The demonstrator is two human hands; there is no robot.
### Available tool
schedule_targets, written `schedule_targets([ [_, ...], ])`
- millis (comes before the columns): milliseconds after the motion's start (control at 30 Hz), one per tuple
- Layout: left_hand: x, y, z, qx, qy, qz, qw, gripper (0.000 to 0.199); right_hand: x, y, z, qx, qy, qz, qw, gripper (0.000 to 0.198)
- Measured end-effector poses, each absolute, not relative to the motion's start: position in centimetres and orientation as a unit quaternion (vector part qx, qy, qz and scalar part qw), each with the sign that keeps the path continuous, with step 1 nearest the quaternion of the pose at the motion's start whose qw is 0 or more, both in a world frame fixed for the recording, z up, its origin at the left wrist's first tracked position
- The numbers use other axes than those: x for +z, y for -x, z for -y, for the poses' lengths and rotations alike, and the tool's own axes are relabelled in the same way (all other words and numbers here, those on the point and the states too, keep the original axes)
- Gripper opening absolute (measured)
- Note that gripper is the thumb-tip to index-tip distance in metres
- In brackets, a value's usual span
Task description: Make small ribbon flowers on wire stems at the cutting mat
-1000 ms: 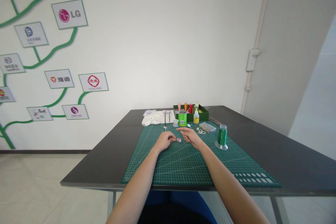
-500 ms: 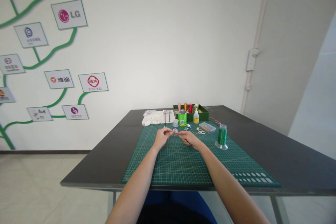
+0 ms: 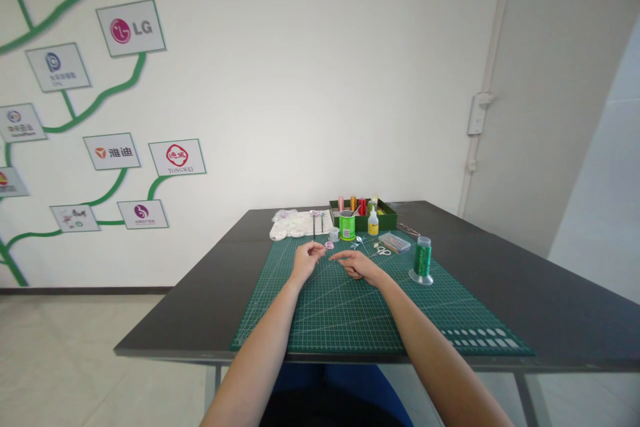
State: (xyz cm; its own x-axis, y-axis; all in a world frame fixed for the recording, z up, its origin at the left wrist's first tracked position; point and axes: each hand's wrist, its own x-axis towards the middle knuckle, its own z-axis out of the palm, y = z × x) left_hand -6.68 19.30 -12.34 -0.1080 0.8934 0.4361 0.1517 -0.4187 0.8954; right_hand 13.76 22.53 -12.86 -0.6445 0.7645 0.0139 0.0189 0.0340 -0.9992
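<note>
My left hand [image 3: 309,259] is closed in a pinch over the mat, its fingertips at a small pink piece [image 3: 329,245] with a rounded outline. What the piece is made of is too small to make out. To its right, my right hand [image 3: 358,265] has its index finger stretched toward the left hand while the other fingers curl under. A small gap separates the two hands. Anything thin held in the right hand, such as a thread, cannot be made out. Both hands are above the green cutting mat [image 3: 345,320].
A green thread spool [image 3: 423,259] stands at the right. Farther back are white scissors [image 3: 383,251], a clear case [image 3: 395,242], a glue bottle [image 3: 373,221], a green can [image 3: 347,226], small white tubs [image 3: 334,234], a green box [image 3: 389,221] of spools, and white cloth [image 3: 295,225].
My right hand's fingertip has moved away from the pink piece, which it was beside before. The pink piece has shifted slightly left and up, at my left fingertips.
</note>
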Motion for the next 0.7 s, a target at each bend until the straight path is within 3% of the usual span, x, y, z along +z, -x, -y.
schedule_targets([
  [700,-11.86,6.26,-18.88,0.616,-0.536,-0.414,0.403,0.035,-12.7,-13.72,-22.0,0.65,0.233,0.672,0.267,0.046],
])
